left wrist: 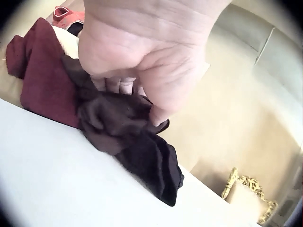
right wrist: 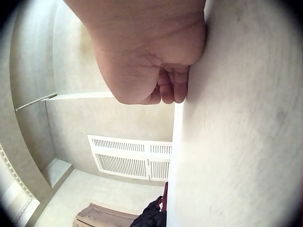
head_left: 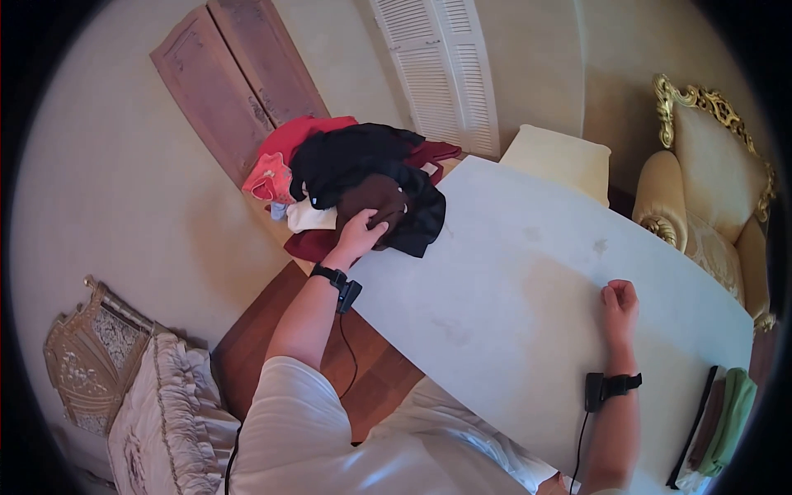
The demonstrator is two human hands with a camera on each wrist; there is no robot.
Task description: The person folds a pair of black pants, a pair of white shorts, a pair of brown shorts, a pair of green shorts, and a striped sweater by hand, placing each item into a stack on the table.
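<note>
A heap of clothes lies at the table's far left end, with a black garment [head_left: 355, 157] on top. My left hand [head_left: 360, 235] grips a dark brown cloth [head_left: 369, 198] at the heap's near side. In the left wrist view, the fingers of this hand [left wrist: 142, 56] go into the brown cloth [left wrist: 113, 118], beside a maroon cloth [left wrist: 47, 80] and a black piece [left wrist: 154, 165]. My right hand [head_left: 620, 313] rests on the white table [head_left: 511, 272], fingers loosely curled and holding nothing. The right wrist view shows that hand [right wrist: 151, 52] against the tabletop [right wrist: 246, 123].
Folded clothes, one of them green [head_left: 733, 417], lie at the table's right edge. Beyond the table stand a cream stool [head_left: 557, 165] and a gilded armchair [head_left: 709, 165]. A bed with ruffled bedding [head_left: 165, 412] is at the lower left.
</note>
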